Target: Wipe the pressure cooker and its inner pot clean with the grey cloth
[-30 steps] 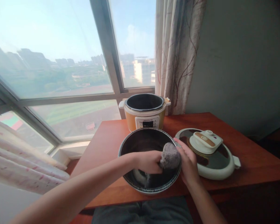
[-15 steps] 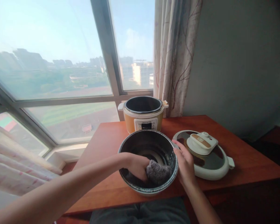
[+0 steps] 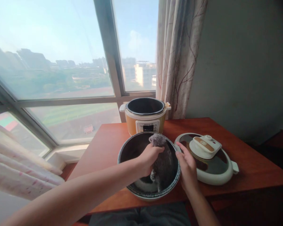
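A dark inner pot [image 3: 129, 185] with a speckled rim tilts toward me at the near edge of the table. My left hand [image 3: 151, 158] is closed around a grey fluffy cloth [image 3: 157, 140] over the pot's opening; part of the cloth bunches above the thumb and part hangs below the fist. On the right side, my right hand [image 3: 188, 163] grips the pot's rim, thumb and fingers on its edge. Directly behind the pot stands an orange and white electric pressure cooker [image 3: 131, 125], its top uncovered and its control panel facing me.
The cooker's white lid [image 3: 213, 179] with a handle on top lies right of the pot, close to my right hand. All rest on a reddish-brown wooden table [image 3: 101, 144]. A window [image 3: 68, 78] and curtain [image 3: 179, 62] are behind; a wall [image 3: 238, 72] rises at right.
My left hand has lifted the grey cloth from the pot's lower right inside wall up toward its far rim. The right hand keeps its hold on the rim.
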Action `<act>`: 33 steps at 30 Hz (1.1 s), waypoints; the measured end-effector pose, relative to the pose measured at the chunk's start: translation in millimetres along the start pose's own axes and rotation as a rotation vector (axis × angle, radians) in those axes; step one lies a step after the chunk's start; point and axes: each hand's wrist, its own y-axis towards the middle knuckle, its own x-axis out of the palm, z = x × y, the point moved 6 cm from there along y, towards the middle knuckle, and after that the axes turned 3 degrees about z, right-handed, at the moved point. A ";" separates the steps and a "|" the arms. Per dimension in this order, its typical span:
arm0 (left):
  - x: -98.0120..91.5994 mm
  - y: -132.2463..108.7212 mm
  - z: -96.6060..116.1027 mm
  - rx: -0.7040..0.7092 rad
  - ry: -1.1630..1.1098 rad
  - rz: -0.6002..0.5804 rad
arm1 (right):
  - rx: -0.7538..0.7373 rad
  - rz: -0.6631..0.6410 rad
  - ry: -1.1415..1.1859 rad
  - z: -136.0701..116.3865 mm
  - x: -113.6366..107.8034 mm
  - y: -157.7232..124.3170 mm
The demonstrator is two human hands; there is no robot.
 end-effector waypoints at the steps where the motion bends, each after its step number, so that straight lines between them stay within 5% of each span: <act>1: -0.2 2.0 0.7 0.025 -0.007 0.028 | -0.003 -0.002 -0.003 0.3 0.0 0.3; 7: 8.4 4.9 -1.2 0.221 0.511 -0.067 | -0.016 -0.005 0.017 6.4 -1.1 5.1; 12: 16.0 -12.2 7.1 0.484 1.085 -0.352 | 0.022 -0.035 0.078 13.0 -0.7 6.8; 20: -11.4 -39.2 6.8 0.378 1.468 -0.887 | 0.060 -0.083 0.084 0.2 4.2 20.0; 27: -19.9 -39.0 6.0 0.389 1.511 -0.835 | 0.064 -0.117 0.003 -2.1 1.9 36.1; 33: -16.5 -37.4 -1.2 0.393 1.537 -0.756 | -0.027 0.054 -0.145 -3.1 -25.8 -20.6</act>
